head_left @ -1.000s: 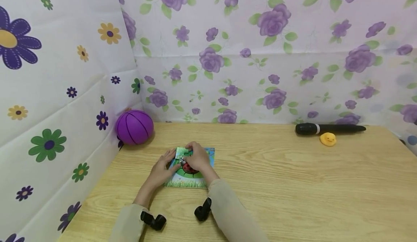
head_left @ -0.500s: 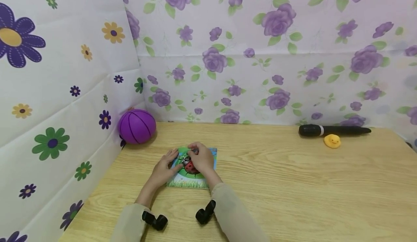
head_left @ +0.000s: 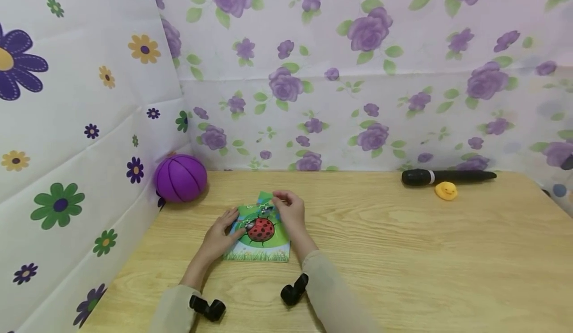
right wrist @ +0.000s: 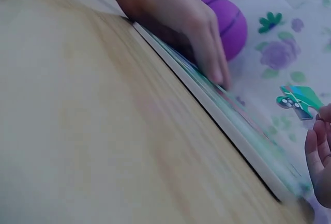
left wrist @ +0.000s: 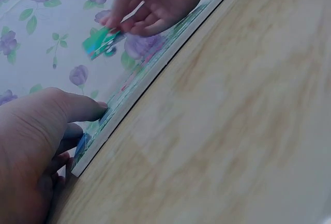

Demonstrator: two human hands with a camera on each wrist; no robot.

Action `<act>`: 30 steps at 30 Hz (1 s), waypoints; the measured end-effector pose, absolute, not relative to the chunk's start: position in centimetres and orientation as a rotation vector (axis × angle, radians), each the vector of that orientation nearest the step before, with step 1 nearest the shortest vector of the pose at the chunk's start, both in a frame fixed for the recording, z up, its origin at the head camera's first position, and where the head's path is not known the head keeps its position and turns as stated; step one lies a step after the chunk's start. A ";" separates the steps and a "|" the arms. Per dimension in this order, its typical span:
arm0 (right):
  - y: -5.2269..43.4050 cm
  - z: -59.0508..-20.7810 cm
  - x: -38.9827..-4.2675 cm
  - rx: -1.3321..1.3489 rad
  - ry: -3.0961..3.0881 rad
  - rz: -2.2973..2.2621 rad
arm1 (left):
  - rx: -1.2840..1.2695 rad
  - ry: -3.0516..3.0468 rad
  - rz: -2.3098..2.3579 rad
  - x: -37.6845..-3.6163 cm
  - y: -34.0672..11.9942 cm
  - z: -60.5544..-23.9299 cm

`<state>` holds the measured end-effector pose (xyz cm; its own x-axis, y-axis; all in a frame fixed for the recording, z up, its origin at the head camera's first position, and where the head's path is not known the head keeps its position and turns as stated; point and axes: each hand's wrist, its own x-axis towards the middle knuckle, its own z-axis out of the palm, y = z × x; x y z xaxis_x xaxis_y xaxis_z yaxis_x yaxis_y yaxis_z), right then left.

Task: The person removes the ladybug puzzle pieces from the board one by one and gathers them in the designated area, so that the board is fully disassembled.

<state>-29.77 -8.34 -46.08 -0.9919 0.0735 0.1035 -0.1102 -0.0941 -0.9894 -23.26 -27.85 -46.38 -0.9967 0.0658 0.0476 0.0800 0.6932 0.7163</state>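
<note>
One puzzle piece (head_left: 265,199) is now lifted off the ladybird puzzle board (head_left: 259,233), pinched in the right hand (head_left: 290,212); the left hand (head_left: 221,233), fingers flat, steadies the board on the desk (head_left: 403,253).

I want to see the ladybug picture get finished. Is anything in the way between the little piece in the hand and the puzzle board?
Nothing visible is in the way. The right hand pinches the puzzle piece over the far edge of the puzzle board. The left hand only rests on the board's left side.
</note>
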 end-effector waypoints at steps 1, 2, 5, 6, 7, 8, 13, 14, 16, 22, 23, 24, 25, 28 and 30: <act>-7.6 -46.1 -30.0 0.020 -2.015 2.240 | -0.121 -2.873 -1.221 -23.2 -27.8 -46.4; -6.9 -46.1 -30.2 0.001 -2.004 2.239 | -0.119 -2.870 -1.223 -23.2 -27.8 -46.4; -4.2 -46.4 -30.9 -0.054 -2.004 2.204 | -0.094 -2.871 -1.245 -23.1 -27.7 -46.6; -3.3 -46.4 -31.0 -0.068 -2.011 2.192 | -0.092 -2.876 -1.238 -23.1 -27.7 -46.6; -2.3 -46.5 -31.2 -0.082 -2.023 2.179 | -0.085 -2.878 -1.243 -23.1 -27.7 -46.7; -1.3 -46.5 -31.3 -0.093 -2.032 2.173 | -0.082 -2.880 -1.245 -23.1 -27.7 -46.7; 3.7 -46.4 -31.5 -0.105 -2.108 2.150 | -0.104 -2.874 -1.248 -23.2 -27.7 -46.8; 4.7 -46.4 -31.4 -0.104 -2.131 2.139 | -0.115 -2.869 -1.242 -23.2 -27.7 -46.8; 6.6 -46.6 -31.1 -0.103 -2.202 2.080 | -0.130 -2.861 -1.245 -23.0 -27.8 -46.8; 11.2 -47.3 -29.6 -0.134 -2.430 1.929 | -0.103 -2.889 -1.235 -22.1 -28.0 -47.1; 11.8 -47.3 -29.4 -0.128 -2.446 1.918 | -0.096 -2.890 -1.230 -22.1 -28.0 -47.1; 12.3 -47.3 -29.3 -0.117 -2.459 1.906 | -0.094 -2.885 -1.224 -22.1 -28.0 -47.1; 12.7 -47.3 -29.3 -0.102 -2.464 1.897 | -0.093 -2.883 -1.225 -22.1 -28.0 -47.0; 13.6 -47.2 -29.5 -0.061 -2.469 1.872 | -0.116 -2.871 -1.224 -22.6 -27.8 -46.8; 13.9 -47.2 -29.8 -0.042 -2.475 1.856 | -0.134 -2.867 -1.224 -22.9 -27.6 -46.6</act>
<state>-29.77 13.89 -47.18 -0.9985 0.0503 0.0222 -0.0072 0.2805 -0.9598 -22.89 -27.59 -46.58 -0.9961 0.0706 0.0536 0.0875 0.6886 0.7199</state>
